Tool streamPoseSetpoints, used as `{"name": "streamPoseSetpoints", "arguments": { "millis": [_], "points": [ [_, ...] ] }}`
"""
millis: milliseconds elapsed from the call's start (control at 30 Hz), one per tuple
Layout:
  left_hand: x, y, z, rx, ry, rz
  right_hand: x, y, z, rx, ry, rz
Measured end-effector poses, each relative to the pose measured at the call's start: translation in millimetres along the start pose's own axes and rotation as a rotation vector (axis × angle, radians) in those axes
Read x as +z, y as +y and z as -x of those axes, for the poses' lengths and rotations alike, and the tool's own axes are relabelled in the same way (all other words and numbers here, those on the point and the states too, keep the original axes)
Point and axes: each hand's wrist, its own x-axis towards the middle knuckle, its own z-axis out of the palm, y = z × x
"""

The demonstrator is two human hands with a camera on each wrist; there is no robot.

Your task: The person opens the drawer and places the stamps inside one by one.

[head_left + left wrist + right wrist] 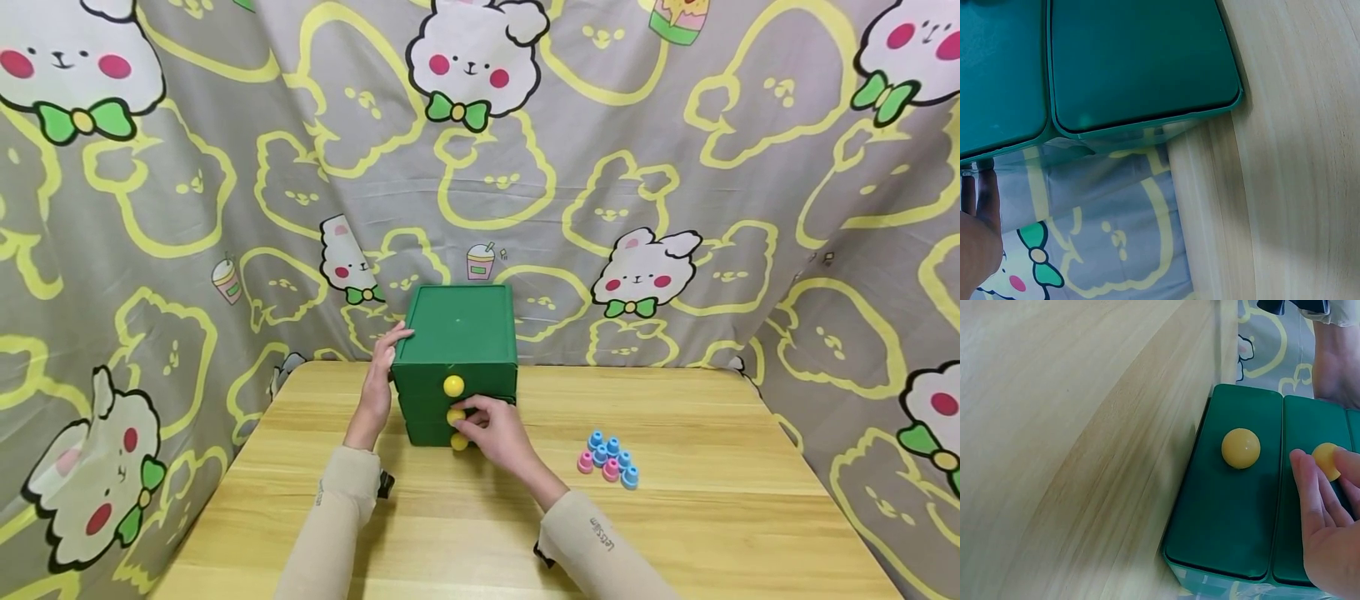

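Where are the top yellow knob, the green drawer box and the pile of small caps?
top yellow knob [453, 386], head view, knob's centre.
green drawer box [459, 325], head view, its lid.
small caps [609, 459], head view, middle of pile.

Light wooden table [712, 517] — green drawer box [459, 333] at its back; pink-and-blue caps [609, 460] lie right.
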Motion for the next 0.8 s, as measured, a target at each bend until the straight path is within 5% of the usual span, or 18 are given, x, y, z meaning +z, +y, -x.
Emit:
{"name": "streamPoseSetpoints", "arguments": {
  "millis": [800],
  "points": [
    [1.2,1.5,0.5,0.019,0.004,-0.018,-0.9,-3.1,7.5,-0.008,-0.016,-0.007]
  ]
}}
